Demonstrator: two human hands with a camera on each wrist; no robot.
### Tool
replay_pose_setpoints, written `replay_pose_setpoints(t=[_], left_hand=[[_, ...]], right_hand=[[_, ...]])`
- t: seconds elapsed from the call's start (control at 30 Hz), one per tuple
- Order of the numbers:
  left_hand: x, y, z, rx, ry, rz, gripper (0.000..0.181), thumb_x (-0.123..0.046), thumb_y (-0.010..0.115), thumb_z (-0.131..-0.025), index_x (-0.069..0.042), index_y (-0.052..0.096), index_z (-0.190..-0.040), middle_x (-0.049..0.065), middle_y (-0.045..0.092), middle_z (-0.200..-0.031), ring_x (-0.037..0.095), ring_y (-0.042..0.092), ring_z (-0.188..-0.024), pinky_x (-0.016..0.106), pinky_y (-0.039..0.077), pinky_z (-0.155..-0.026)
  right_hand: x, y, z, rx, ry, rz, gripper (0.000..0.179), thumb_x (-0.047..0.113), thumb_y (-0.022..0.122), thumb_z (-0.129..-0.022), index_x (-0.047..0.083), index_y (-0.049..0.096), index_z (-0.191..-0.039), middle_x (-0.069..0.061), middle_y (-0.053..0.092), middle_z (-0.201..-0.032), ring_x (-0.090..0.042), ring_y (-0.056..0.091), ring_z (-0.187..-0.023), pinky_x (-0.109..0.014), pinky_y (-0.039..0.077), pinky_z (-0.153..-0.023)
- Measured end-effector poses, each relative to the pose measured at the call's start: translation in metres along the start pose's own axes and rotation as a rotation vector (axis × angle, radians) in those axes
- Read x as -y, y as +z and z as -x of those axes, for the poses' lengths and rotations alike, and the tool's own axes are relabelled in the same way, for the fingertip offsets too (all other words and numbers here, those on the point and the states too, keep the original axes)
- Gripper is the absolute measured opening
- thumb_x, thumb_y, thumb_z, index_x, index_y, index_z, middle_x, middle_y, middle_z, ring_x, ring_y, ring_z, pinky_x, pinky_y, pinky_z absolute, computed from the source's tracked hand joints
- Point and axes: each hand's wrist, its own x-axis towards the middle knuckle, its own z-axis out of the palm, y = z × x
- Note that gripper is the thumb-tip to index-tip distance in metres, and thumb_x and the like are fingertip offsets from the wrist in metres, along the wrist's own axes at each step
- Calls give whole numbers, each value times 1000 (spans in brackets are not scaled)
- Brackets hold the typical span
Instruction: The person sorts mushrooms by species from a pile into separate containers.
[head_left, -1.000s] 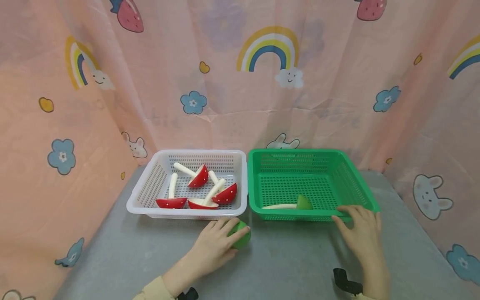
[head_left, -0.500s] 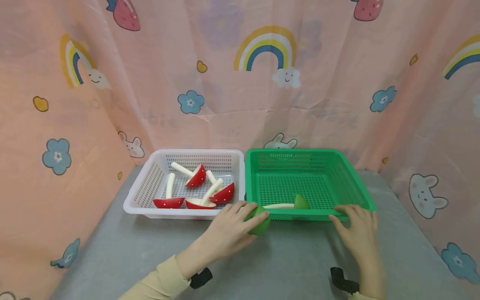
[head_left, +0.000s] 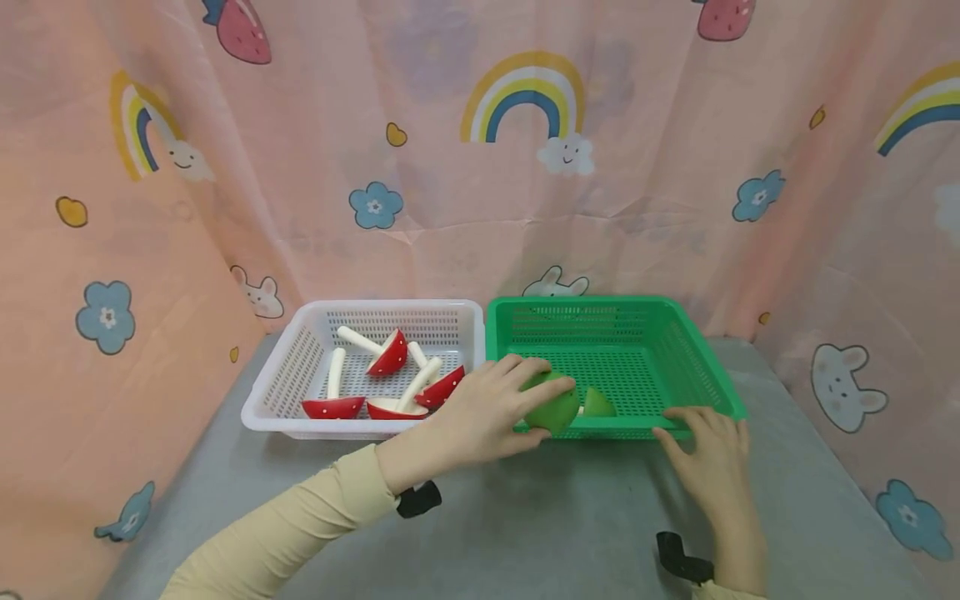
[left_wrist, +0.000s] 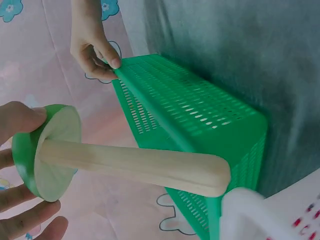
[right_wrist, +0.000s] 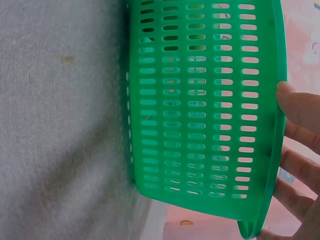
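My left hand [head_left: 480,412] holds a toy mushroom with a green cap [head_left: 557,407] over the front edge of the green basket [head_left: 577,302]. In the left wrist view the fingers are around the cap, and the pale stem [left_wrist: 135,165] sticks out beyond it towards the basket. Another green-capped mushroom [head_left: 597,403] lies inside the basket by its front wall, its stem mostly hidden by my left hand. With thumb outside and fingers inside, my right hand [head_left: 714,462] pinches the basket's rim near its front right corner, as the right wrist view [right_wrist: 205,202] confirms.
To the left, a white basket [head_left: 390,306] stands right beside the green one, holding several red-capped mushrooms [head_left: 388,358]. Both rest on a grey cloth-covered table [head_left: 585,517]. A pink patterned curtain [head_left: 450,267] hangs behind and at the sides.
My left hand has risen and moved right with the green mushroom, from in front of the white basket to over the green basket's front edge. My right hand stays at the rim.
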Motion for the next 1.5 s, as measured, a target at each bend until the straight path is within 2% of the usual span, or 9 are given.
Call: replay_pose_setpoints(t=[0.1, 0.23, 0.43, 0.63, 0.77, 0.9, 1.03, 1.17, 1.5], left_hand=[[6, -3, -14, -7, 5, 7, 54, -39, 72, -81, -24, 55, -130, 1, 60, -119, 16, 59, -103, 23, 53, -73], [14, -4, -30, 7, -26, 54, 54, -38, 72, -82, -22, 55, -130, 1, 60, -118, 15, 59, -98, 23, 51, -73], [24, 1, -49, 106, -174, 207, 57, -40, 73, -82, -26, 52, -134, -2, 57, -123, 14, 57, -105, 24, 53, -74], [36, 16, -63, 174, -306, 273, 60, -43, 72, -82, -28, 49, -135, -4, 56, -121, 11, 56, -105, 26, 51, -75], [46, 29, -68, 214, -362, 308, 62, -43, 73, -81, -27, 49, -136, -3, 56, -118, 12, 58, -100, 26, 51, -72], [54, 42, -73, 286, -402, 351, 62, -41, 73, -82, -27, 48, -137, 1, 56, -122, 15, 61, -99, 29, 53, -74], [57, 55, -76, 358, -441, 374, 60, -38, 72, -84, -26, 47, -137, 3, 55, -125, 18, 61, -103, 33, 53, -80], [59, 70, -76, 394, -484, 377, 59, -37, 73, -83, -26, 48, -136, 3, 55, -128, 19, 61, -106, 35, 53, -83], [54, 97, -79, 457, -496, 366, 61, -35, 71, -85, -23, 46, -139, 4, 56, -125, 17, 61, -101, 31, 52, -81]], right_hand=[[0, 0, 0, -3, -1, 9, 27, 20, 70, -87, 6, 64, -110, -24, 58, -116, -49, 42, -113, -73, 10, -108], [0, 0, 0, 1, -1, 17, 28, 20, 71, -86, 7, 65, -110, -23, 59, -116, -49, 42, -114, -73, 11, -108], [-1, 2, 1, -4, -2, 14, 27, 21, 70, -87, 7, 64, -109, -24, 59, -116, -49, 42, -114, -73, 9, -109], [-1, 2, 1, -12, 0, 11, 27, 19, 71, -86, 7, 65, -109, -23, 59, -116, -49, 42, -114, -73, 8, -109], [1, 0, 1, 3, 8, 16, 28, 21, 71, -86, 7, 65, -110, -23, 59, -116, -48, 42, -116, -74, 9, -109], [1, -1, 0, 8, 8, 16, 29, 22, 70, -87, 7, 65, -111, -23, 59, -117, -48, 42, -116, -74, 8, -109], [-1, 0, 1, -4, 1, 8, 27, 20, 70, -87, 6, 64, -110, -24, 59, -116, -49, 42, -114, -74, 7, -109], [-1, 1, 1, -8, 0, 2, 27, 19, 70, -87, 6, 64, -110, -24, 59, -116, -49, 42, -114, -74, 7, -109], [-1, 1, 1, -8, 7, -2, 27, 19, 71, -86, 6, 64, -110, -24, 59, -116, -49, 42, -116, -73, 6, -110]])
